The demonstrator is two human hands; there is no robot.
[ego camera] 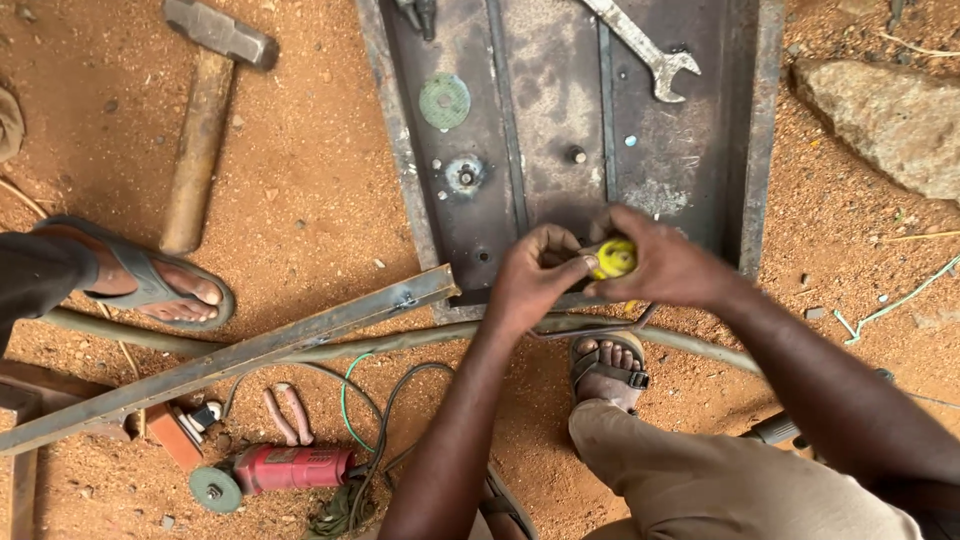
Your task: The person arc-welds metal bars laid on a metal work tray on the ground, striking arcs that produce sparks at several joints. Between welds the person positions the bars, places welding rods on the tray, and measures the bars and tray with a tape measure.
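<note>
Head view shows both hands meeting over the near edge of a dark steel frame [560, 120] lying on red dirt. Right hand [665, 265] is curled around a small yellow tape measure [613, 258], while the left hand [530, 280] pinches at its front end. It looks light, hard and smooth, so best gripped around the body. No containers are visible; a spanner [645, 45], a green disc [444, 101], a hammer [205, 110] and a red grinder [280, 470] lie around.
</note>
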